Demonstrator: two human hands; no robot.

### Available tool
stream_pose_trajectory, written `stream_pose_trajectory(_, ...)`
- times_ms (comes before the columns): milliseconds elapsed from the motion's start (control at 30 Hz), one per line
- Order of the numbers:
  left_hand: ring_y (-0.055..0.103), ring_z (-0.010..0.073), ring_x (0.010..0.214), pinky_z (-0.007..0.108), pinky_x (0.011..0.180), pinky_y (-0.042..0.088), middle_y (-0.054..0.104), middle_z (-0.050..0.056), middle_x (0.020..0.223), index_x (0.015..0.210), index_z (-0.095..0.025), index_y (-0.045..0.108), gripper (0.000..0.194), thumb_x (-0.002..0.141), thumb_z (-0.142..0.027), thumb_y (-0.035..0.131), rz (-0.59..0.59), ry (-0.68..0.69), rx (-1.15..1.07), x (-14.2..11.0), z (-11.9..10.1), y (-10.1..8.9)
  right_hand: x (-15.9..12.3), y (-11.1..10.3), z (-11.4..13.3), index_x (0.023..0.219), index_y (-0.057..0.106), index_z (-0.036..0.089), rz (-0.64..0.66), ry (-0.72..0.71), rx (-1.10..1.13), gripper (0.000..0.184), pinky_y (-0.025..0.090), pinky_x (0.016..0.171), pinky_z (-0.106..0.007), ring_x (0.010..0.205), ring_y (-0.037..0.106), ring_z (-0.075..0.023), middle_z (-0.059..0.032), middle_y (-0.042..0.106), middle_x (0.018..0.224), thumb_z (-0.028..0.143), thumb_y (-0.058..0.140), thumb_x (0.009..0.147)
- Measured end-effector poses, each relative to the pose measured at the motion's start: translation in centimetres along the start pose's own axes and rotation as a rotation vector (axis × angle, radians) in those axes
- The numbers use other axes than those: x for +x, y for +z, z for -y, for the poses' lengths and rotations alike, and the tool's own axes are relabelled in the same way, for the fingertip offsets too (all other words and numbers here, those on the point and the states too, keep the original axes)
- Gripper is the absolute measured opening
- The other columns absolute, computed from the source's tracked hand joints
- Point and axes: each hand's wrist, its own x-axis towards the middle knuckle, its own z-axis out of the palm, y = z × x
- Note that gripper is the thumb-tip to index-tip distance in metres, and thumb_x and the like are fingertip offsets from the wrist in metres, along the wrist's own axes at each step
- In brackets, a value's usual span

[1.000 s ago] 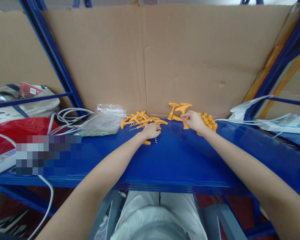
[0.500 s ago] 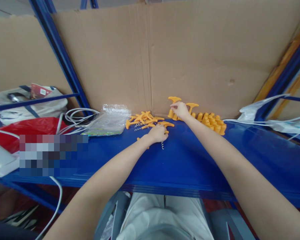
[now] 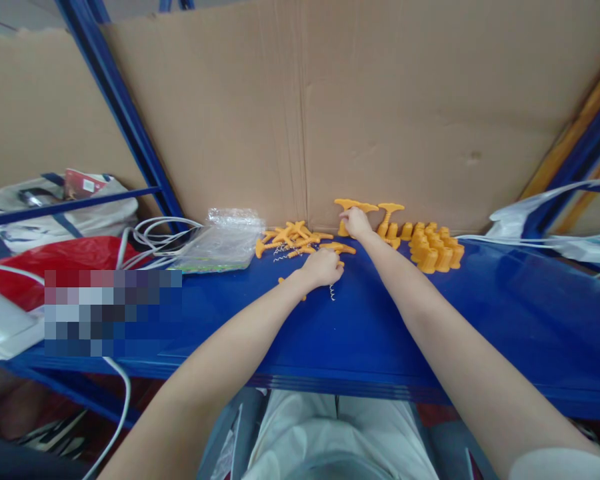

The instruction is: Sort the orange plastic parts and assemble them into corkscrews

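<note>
My left hand (image 3: 323, 267) is closed around a corkscrew, whose metal spiral (image 3: 333, 292) points down below the fingers. Just behind it lies a jumbled pile of orange corkscrews (image 3: 293, 233) with T-shaped handles. My right hand (image 3: 359, 222) reaches to the back of the shelf, fingers pinched at an upright corkscrew with an orange T-handle (image 3: 347, 203); its lower part is largely covered by the hand. Right of that hand another corkscrew (image 3: 391, 208) stands upright among small orange sleeves (image 3: 392, 231). Several more orange sleeves (image 3: 435, 250) stand grouped farther right.
The blue shelf (image 3: 360, 333) backs onto a cardboard panel (image 3: 405, 113). Left of the pile lies a clear plastic package (image 3: 225, 243), with coiled white cables (image 3: 160, 237) and a red bag (image 3: 90, 260) beyond. White plastic (image 3: 525, 217) and cables lie at the right end.
The view has shifted slightly, moving the scene a little to the right. My right hand sits slightly lower relative to the T-handle, which now shows on both sides of it. My left hand keeps its corkscrew.
</note>
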Motion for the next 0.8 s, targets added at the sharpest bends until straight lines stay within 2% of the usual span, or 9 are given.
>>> stream_pose_trajectory(200, 0.066, 0.0298, 0.111, 0.042, 0.102, 0.053, 0.073, 0.014, 0.111, 0.097, -0.015, 0.076, 0.031, 0.092, -0.026, 0.047, -0.021, 0.011, 0.002, -0.2, -0.2, -0.1, 0.3, 0.0, 0.9, 0.127, 0.072, 0.015, 0.020, -0.046, -0.063, 0.042, 0.047, 0.105, -0.036, 0.120, 0.064, -0.0272, -0.0155, 0.067, 0.129, 0.012, 0.045, 0.095)
stream_pose_trajectory(433, 0.067, 0.0313, 0.110, 0.043, 0.103, 0.053, 0.073, 0.014, 0.108, 0.092, -0.016, 0.076, 0.028, 0.089, -0.025, 0.049, -0.043, 0.004, -0.064, 0.0, 0.0, 0.3, 0.0, 0.8, 0.9, 0.128, 0.071, 0.017, 0.082, 0.000, -0.145, 0.043, 0.047, 0.104, -0.034, 0.118, 0.066, -0.0258, -0.0172, 0.066, 0.131, 0.009, 0.042, 0.097)
stream_pose_trajectory(567, 0.067, 0.0315, 0.109, 0.045, 0.102, 0.053, 0.073, 0.014, 0.107, 0.092, -0.017, 0.076, 0.028, 0.088, -0.025, 0.049, -0.055, 0.003, -0.073, 0.0, 0.1, 0.3, -0.2, 0.7, 0.5, 0.127, 0.071, 0.015, 0.074, 0.061, -0.156, 0.042, 0.048, 0.104, -0.036, 0.119, 0.065, -0.0268, -0.0172, 0.066, 0.130, 0.009, 0.044, 0.096)
stream_pose_trajectory(800, 0.067, 0.0307, 0.109, 0.043, 0.102, 0.053, 0.073, 0.015, 0.109, 0.094, -0.016, 0.076, 0.032, 0.090, -0.025, 0.046, -0.027, 0.014, -0.017, 0.0, -0.1, 0.1, -0.2, 0.7, -0.2, 0.120, 0.075, 0.014, 0.021, 0.062, -0.155, 0.040, 0.052, 0.100, -0.040, 0.114, 0.068, -0.0290, -0.0185, 0.069, 0.123, 0.008, 0.046, 0.092)
